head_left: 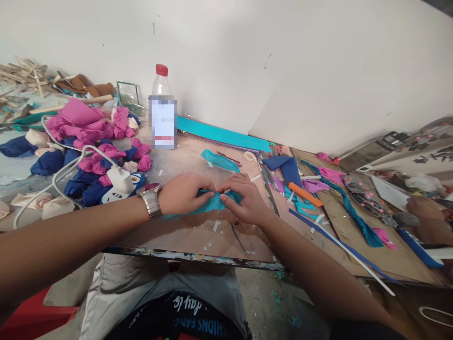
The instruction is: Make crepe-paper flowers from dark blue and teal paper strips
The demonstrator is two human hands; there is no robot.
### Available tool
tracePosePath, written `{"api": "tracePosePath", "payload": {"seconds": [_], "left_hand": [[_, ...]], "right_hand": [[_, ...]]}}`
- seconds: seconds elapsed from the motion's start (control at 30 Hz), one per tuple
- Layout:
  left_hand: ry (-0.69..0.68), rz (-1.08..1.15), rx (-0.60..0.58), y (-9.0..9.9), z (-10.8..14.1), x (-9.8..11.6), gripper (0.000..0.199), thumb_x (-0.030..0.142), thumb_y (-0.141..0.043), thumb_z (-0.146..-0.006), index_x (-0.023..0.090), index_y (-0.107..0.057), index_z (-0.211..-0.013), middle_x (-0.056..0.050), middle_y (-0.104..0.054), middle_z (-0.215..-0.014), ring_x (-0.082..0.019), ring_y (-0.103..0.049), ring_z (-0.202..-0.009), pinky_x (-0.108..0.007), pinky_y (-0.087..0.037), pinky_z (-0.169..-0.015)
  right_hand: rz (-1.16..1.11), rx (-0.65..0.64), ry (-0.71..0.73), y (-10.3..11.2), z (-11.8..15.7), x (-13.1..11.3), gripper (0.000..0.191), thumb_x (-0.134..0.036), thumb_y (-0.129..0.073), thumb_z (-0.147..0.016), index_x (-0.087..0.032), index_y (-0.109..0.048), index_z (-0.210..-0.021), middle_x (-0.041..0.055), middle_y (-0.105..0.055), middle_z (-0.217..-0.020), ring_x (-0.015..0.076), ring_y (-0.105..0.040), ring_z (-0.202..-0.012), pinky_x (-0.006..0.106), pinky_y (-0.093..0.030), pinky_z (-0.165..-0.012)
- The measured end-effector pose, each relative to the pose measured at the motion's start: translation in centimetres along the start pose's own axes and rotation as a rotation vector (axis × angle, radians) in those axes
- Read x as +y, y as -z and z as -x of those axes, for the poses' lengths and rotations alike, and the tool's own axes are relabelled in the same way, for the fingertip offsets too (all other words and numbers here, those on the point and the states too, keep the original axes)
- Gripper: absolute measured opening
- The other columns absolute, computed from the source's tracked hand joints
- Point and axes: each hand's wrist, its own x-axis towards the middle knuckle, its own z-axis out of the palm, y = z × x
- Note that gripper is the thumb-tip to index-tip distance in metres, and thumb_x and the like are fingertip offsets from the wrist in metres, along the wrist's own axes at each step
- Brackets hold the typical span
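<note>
A strip of turquoise fabric (208, 203) lies at the middle of the table, between my two hands. My left hand (182, 193), with a metal watch at the wrist, pinches it near its upper edge. My right hand (244, 196) grips the same fabric just to the right, thumb and fingertips close to my left thumb. Parts of the fabric are hidden under the fingers. Another turquoise piece (221, 160) rests flat beyond my hands, beside small dark scissors (230, 158) and a roll of tape (249, 156).
Pink and blue fabric bundles (95, 137) and a power strip (120, 189) with white cables are at left. A red-capped bottle (162, 113) stands behind. An orange-handled tool (305, 194), strips and cardboard (332, 212) lie right. Another person's hand (430, 208) shows at far right.
</note>
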Motion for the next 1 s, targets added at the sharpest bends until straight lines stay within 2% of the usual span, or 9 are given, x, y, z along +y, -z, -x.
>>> {"api": "tracePosePath", "payload": {"seconds": [0.27,0.47,0.67,0.8,1.0], "left_hand": [[0.055,0.036,-0.052,0.08,-0.05,-0.04,0.025,0.035,-0.056,-0.094,0.017,-0.073,-0.09,-0.002,-0.073,-0.08,-0.016,-0.058,-0.069,-0.029,-0.033,-0.064],[0.077,0.119,-0.105,0.14,-0.3,-0.58,0.035,0.04,-0.053,-0.096,0.016,-0.065,-0.074,0.003,-0.057,-0.061,-0.012,-0.046,-0.058,-0.028,-0.027,-0.056],[0.133,0.292,-0.149,0.23,-0.55,-0.68,0.032,0.041,-0.054,-0.094,0.015,-0.067,-0.079,0.002,-0.06,-0.067,-0.012,-0.049,-0.063,-0.026,-0.033,-0.058],[0.167,0.423,-0.174,0.38,-0.73,-0.76,0.026,0.036,-0.056,-0.091,0.015,-0.072,-0.089,0.001,-0.066,-0.074,-0.012,-0.053,-0.066,-0.025,-0.039,-0.059],[0.166,0.482,-0.192,0.56,-0.74,-0.8,0.024,0.034,-0.058,-0.09,0.016,-0.073,-0.091,0.001,-0.066,-0.075,-0.012,-0.053,-0.066,-0.024,-0.041,-0.06]], "right_hand": [[0.065,0.025,0.006,-0.25,-0.18,0.0,0.009,-0.025,-0.064,-0.096,-0.022,-0.067,-0.088,0.0016,-0.073,-0.083,0.0188,-0.066,-0.082,0.041,-0.04,-0.09],[0.04,0.035,0.038,-0.16,-0.2,-0.01,0.003,-0.025,-0.066,-0.095,-0.023,-0.069,-0.096,0.0014,-0.075,-0.085,0.0194,-0.067,-0.082,0.042,-0.044,-0.092],[0.039,0.079,0.095,-0.3,-0.2,0.24,0.002,-0.024,-0.069,-0.094,-0.024,-0.071,-0.094,0.0018,-0.077,-0.085,0.0188,-0.069,-0.079,0.044,-0.049,-0.095],[0.021,0.093,0.169,-0.23,-0.29,0.23,0.009,-0.02,-0.071,-0.092,-0.026,-0.072,-0.099,0.0014,-0.078,-0.09,0.0177,-0.07,-0.08,0.041,-0.052,-0.094],[0.045,0.083,0.17,-0.11,-0.27,0.24,0.008,-0.022,-0.07,-0.093,-0.027,-0.073,-0.098,0.0019,-0.079,-0.09,0.0185,-0.071,-0.081,0.042,-0.052,-0.092]]}}
